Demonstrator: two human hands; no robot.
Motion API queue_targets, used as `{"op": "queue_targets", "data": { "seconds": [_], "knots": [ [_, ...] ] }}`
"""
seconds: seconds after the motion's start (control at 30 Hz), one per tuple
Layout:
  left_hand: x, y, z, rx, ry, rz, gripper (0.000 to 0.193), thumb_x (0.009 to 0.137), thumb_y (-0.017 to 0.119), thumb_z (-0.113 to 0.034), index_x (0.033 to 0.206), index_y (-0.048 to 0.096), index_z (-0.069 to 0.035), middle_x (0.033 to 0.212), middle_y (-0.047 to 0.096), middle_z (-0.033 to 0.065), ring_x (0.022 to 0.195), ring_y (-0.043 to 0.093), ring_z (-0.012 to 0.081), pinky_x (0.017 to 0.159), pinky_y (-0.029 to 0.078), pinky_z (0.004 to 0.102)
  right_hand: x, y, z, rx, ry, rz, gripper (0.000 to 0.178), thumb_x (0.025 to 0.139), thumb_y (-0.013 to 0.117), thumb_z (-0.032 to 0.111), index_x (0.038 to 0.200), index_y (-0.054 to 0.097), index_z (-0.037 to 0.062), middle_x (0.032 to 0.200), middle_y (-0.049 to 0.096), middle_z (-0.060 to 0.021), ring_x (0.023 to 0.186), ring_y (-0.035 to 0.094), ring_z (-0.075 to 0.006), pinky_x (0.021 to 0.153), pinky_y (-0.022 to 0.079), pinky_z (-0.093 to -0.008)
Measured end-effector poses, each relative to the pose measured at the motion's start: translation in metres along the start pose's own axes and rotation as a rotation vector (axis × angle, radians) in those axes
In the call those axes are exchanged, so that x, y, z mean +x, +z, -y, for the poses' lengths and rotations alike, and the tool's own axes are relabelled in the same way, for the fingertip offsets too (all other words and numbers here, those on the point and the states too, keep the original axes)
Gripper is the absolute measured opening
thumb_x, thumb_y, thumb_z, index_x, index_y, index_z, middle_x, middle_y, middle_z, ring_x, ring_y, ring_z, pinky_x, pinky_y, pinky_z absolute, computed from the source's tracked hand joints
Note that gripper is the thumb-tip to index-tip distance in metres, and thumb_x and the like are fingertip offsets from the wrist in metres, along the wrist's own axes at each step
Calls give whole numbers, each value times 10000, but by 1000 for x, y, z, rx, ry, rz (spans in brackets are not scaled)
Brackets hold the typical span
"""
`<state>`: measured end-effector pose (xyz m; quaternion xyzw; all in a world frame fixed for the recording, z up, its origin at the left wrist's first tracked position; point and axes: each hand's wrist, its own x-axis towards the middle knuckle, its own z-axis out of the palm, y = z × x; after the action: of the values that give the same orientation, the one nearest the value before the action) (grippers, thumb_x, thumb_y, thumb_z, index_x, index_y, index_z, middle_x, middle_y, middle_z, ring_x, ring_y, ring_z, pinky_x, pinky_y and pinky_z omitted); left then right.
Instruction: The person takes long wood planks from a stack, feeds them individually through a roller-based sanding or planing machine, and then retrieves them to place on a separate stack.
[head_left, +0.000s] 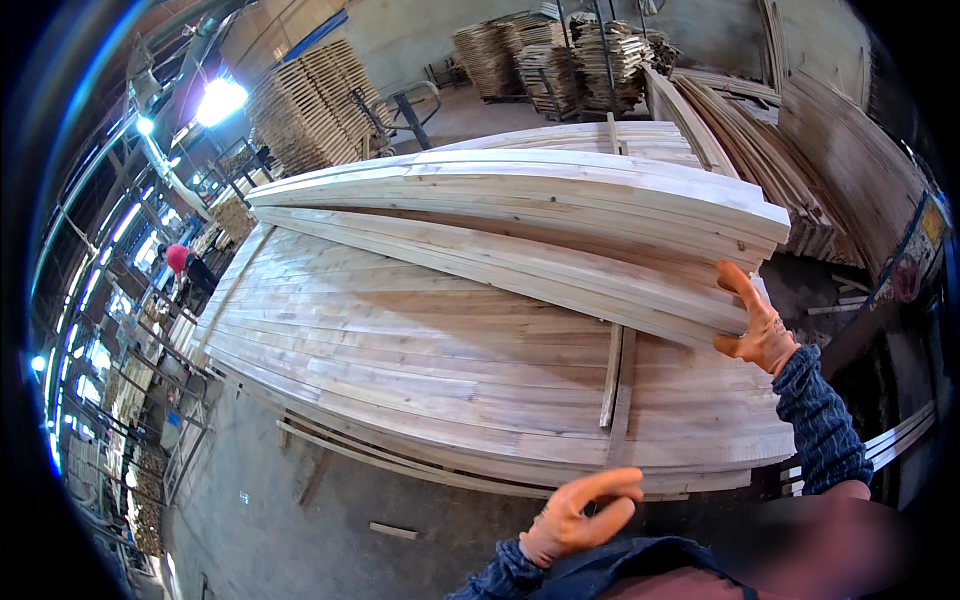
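Observation:
My right hand (762, 335), in an orange glove, is at the right end of a narrow row of pale planks (520, 265). Its thumb and fingers are spread apart; whether they touch the wood is hard to tell. The row lies slantwise on a wide layer of planks (400, 350), beside a taller stack of boards (520, 195) along the far side. My left hand (582, 515), gloved alike, hovers short of the layer's near edge, fingers apart and holding nothing. Between the hands, two thin wooden strips (614, 385) lie across the layer.
Stacked lumber (310, 100) stands at the far left, and more wood piles (560, 65) at the back. Long boards (760, 140) lie at the back right. One wood scrap (393, 530) is on the concrete floor (290, 500). A person in red (178, 260) bends over at the left.

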<state>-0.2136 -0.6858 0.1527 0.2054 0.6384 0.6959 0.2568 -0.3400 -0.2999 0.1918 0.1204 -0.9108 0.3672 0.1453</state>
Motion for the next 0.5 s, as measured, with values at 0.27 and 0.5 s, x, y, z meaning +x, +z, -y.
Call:
{"op": "queue_targets", "data": {
  "seconds": [0.27, 0.5],
  "knots": [
    [62, -57, 31, -364, 181, -187, 594, 1006, 696, -97, 1551, 466, -47, 1426, 626, 161, 1280, 616, 240, 1108, 486, 387, -7, 7, -16, -116, -98, -103, 1016, 661, 896, 42, 1575, 459, 127, 1428, 606, -165, 1308, 598, -348, 1124, 482, -427],
    [153, -119, 10, -817, -9, -454, 754, 962, 760, -480, 1560, 452, -138, 1502, 516, 50, 1274, 563, 223, 1044, 483, 417, -48, 15, 58, -78, -156, 16, 944, 617, 949, 97, 1480, 566, 88, 1306, 651, -200, 1166, 656, -377, 1037, 536, -453]
  ]
}}
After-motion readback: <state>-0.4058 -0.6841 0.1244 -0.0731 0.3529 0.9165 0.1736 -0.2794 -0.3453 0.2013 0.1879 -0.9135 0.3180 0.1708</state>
